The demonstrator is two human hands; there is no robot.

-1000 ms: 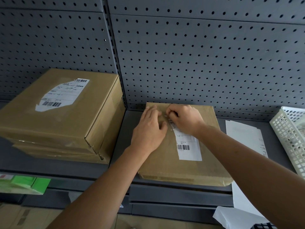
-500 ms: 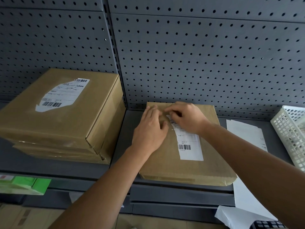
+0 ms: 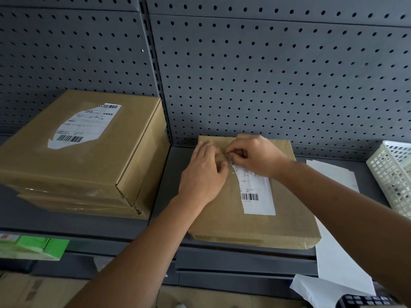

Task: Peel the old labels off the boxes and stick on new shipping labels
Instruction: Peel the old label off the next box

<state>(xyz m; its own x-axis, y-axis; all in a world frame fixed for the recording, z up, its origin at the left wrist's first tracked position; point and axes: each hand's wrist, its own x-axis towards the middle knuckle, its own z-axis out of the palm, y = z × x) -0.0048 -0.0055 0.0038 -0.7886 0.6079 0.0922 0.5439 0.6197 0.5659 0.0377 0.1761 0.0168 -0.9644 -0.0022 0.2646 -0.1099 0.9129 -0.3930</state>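
A flat brown parcel [image 3: 255, 227] lies on the grey shelf [image 3: 162, 192] in the middle. A white label [image 3: 255, 196] with a barcode is stuck on its top. My left hand [image 3: 203, 174] lies flat on the parcel, left of the label's top end. My right hand [image 3: 258, 155] is bent over the label's top left corner, thumb and forefinger pinched at its edge. To the left stands a bigger brown box [image 3: 89, 161] on another box, with a partly torn white label [image 3: 85, 126] on top.
A pegboard wall [image 3: 266, 74] backs the shelf. White paper sheets [image 3: 333, 178] lie right of the parcel, and one hangs over the shelf's front edge. A white lattice basket [image 3: 393, 174] stands at the far right. A green pack [image 3: 33, 247] sits on the lower left shelf.
My right hand's fingers have curled and shifted slightly at the label's top corner. The left hand stays flat in place. The parcel and label lie as before.
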